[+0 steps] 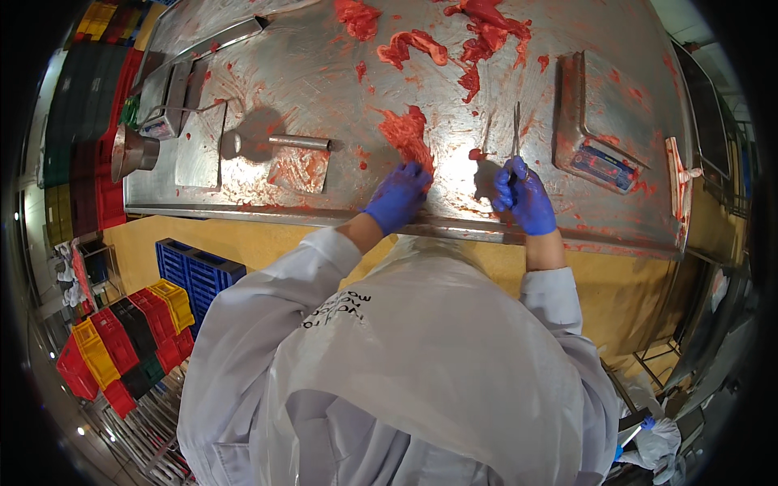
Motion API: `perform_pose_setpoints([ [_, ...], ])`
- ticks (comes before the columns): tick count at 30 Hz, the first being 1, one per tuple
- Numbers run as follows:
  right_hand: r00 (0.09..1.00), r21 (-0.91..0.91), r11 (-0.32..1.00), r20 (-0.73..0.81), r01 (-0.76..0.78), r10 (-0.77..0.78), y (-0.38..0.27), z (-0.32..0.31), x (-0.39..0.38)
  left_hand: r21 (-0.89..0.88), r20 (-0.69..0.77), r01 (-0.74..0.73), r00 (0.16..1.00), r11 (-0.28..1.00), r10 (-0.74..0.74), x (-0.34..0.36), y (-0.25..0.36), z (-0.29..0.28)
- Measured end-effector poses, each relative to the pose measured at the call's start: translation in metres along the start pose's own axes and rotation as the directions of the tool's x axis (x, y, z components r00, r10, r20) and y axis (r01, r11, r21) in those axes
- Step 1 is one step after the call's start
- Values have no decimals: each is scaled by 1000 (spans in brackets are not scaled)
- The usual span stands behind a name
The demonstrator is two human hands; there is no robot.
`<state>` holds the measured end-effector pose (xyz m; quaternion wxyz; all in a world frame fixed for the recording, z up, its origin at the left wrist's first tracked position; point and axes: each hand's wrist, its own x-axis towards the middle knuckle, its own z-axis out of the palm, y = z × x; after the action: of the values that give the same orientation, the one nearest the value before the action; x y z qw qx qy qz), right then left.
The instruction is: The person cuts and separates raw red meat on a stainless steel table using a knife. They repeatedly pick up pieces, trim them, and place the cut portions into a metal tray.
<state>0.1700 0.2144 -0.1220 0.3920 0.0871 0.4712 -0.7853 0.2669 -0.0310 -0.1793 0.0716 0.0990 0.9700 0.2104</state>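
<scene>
The grip of the right hand (523,197) is closed around the handle of a knife (517,128), whose thin blade points almost straight away from the person, toward the far side of the counter (340,89). The left hand (399,197) rests at the near end of a strip of red meat (407,136), its fingers curled and touching it; whether they pinch it or only press it down, I cannot tell.

The meat lies flat on the counter near its front edge, directly beyond the left hand and to the left of the knife. Its long axis runs mostly away from the person, leaning a little to the left at the far end, so the blade stands nearly side by side with it rather than across it. The left hand is plainly the nearer one, touching the strip; the knife is apart from it, with bare metal and a small red scrap (476,154) between them.

Further pieces of meat (490,28) lie well beyond both hands. A scale (601,134) sits to the right of the knife, and a scraper (298,166) lies left of the strip.
</scene>
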Motion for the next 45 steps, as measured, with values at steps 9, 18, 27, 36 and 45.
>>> perform_pose_setpoints([
  [9, 986, 29, 997, 156, -67, 62, 1, 14, 8, 36, -279, 187, 945, 982, -170, 37, -13, -102],
  [18, 981, 66, 997, 191, -28, 15, 10, 16, 9, -354, 48, 202, 979, 913, -198, 120, -21, -116],
  [27, 989, 16, 998, 133, -66, 63, 26, -3, 16, -994, -103, -94, 967, 52, -231, 52, 6, -201],
  [36, 967, -261, 957, 183, -128, 179, 45, 54, 21, -183, -262, 423, 849, 888, -459, -5, -111, -76],
  [45, 791, -467, 792, 267, -393, 551, 76, 83, 108, 408, -153, 359, 933, 839, -325, 23, -87, -29],
])
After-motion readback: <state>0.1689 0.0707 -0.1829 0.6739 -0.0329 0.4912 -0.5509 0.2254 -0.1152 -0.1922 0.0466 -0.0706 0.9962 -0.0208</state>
